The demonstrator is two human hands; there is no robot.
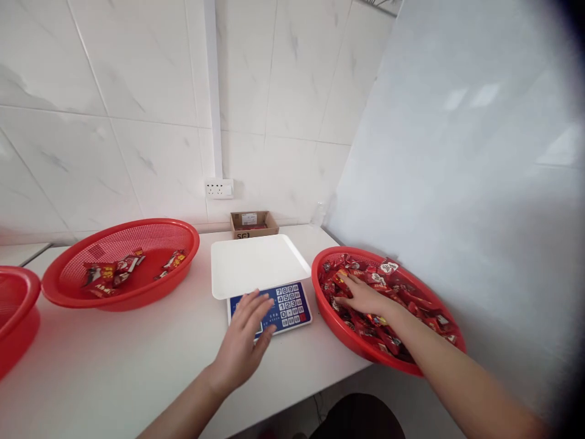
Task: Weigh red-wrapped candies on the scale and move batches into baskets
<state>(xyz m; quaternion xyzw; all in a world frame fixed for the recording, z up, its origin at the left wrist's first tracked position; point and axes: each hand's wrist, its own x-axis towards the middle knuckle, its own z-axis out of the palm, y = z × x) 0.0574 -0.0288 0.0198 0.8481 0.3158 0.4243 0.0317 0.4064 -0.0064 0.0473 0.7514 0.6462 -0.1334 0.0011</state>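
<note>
My left hand [245, 336] lies open, fingers spread, over the left part of the blue keypad of a weighing scale [292, 305] with a bare white tray [258, 263] on top. My right hand [363, 297] reaches into a red basket [340, 332] on the right, heaped with red-wrapped snack packets [402, 299]; its fingers rest flat among the packets, and I see none gripped. A second red basket [121, 263] on the left holds several packets [114, 272].
A third red basket [16, 314] pokes in at the far left edge. A small cardboard box [253, 224] stands against the tiled wall under a socket [219, 188]. A pale panel closes off the right side. The white table's front edge runs near my arms.
</note>
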